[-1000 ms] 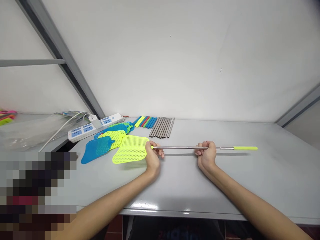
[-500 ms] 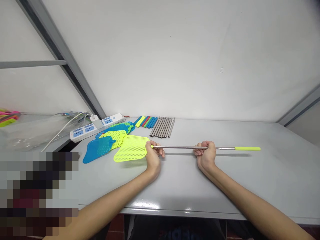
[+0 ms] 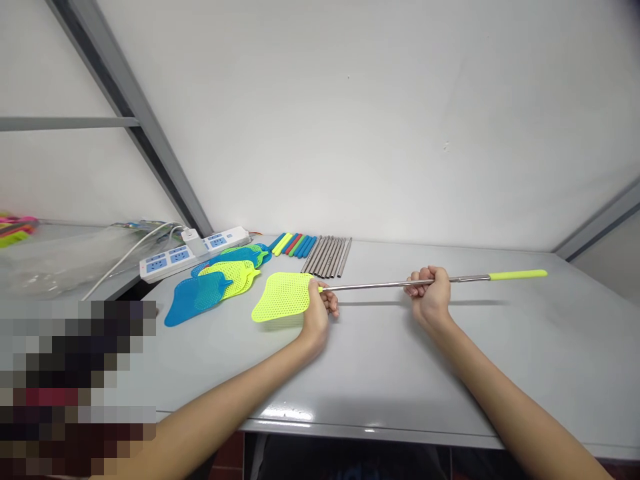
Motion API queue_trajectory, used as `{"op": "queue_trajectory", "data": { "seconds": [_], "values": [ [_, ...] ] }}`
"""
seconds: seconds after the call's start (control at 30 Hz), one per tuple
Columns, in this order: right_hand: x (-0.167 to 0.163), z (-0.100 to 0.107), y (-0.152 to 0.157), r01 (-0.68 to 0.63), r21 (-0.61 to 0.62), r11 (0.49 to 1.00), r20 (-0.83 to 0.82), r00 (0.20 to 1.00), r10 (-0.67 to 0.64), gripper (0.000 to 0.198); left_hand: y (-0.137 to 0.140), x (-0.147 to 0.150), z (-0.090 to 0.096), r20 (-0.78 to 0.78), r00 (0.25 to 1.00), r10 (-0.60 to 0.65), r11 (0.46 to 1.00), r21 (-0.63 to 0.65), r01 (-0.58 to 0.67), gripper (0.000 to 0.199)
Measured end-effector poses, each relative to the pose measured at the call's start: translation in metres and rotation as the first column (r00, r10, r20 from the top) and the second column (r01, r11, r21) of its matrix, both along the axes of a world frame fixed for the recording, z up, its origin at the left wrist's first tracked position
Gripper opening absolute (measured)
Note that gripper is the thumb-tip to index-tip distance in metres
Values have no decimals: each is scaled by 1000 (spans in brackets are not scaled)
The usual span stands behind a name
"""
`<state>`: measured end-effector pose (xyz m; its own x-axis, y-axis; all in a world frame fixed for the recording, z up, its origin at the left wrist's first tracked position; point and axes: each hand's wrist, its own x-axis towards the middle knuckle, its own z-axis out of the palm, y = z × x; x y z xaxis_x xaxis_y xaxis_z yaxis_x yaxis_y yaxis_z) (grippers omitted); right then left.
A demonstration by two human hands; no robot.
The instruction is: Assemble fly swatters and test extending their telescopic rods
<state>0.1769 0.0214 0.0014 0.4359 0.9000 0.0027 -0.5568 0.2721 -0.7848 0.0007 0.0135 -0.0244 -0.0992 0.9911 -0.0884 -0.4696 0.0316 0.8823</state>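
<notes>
Your left hand [image 3: 321, 310] has its thumb and fingers closed on the neck of a yellow fly swatter [image 3: 281, 298], just where the mesh head meets the thin metal rod [image 3: 373, 287]. Your right hand [image 3: 431, 293] is turned palm up, fingers curled snugly around the same rod farther along, toward the yellow grip [image 3: 517, 275] at its far end. You have the swatter raised above the middle of the table [image 3: 380, 360], its head toward the table's left edge and its grip toward the right edge, with its shadow falling on the surface below. Along the back edge, left of centre, a row of metal tubes [image 3: 327, 257] lies side by side, and just left of them is a row of blue, yellow, red and green grips [image 3: 294, 245]. Nearer the left edge you have loose swatter heads overlapping: a blue head [image 3: 195, 300] at the front lies partly over a yellow head [image 3: 235, 277], with more blue and green ones behind. A white power strip [image 3: 179, 256] lies at the back left corner, behind those heads.
</notes>
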Motion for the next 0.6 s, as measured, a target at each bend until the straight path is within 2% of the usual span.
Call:
{"op": "queue_trajectory", "data": {
  "seconds": [0.13, 0.2, 0.3, 0.37, 0.43, 0.5, 0.57, 0.6],
  "values": [
    [-3, -2, -1, -18, -48, 999, 8, 1000, 18, 32, 5, -4, 3, 30, 1000, -8, 999, -49, 9, 33],
    [-3, -4, 0, -16, -61, 998, 8, 1000, 16, 32, 6, -4, 5, 28, 998, -50, 997, -59, 51, 36],
    [-2, -5, 2, -1, -49, 999, 13, 1000, 2, 32, 4, -2, 6, -44, 960, -276, 960, -68, 273, 41],
    [0, -5, 3, 7, -31, 999, 24, 1000, -6, 33, -2, 0, 8, -154, 877, -456, 890, -62, 452, 45],
    [0, -5, 3, 6, -20, 1000, 32, 999, -5, 33, -10, 0, 13, -343, 781, -523, 833, -11, 553, 44],
    [1, -5, 3, 2, -20, 1000, 28, 1000, -1, 33, -21, -1, 23, -608, 693, -388, 810, 133, 571, 33],
    [1, -5, 3, -4, -29, 1000, 15, 1000, 4, 33, -29, -3, 36, -777, 582, -239, 722, 259, 642, 21],
    [1, -4, 3, -6, -37, 999, 4, 1000, 6, 33, -32, -5, 43, -822, 533, -202, 671, 280, 687, 18]
  ]
}}
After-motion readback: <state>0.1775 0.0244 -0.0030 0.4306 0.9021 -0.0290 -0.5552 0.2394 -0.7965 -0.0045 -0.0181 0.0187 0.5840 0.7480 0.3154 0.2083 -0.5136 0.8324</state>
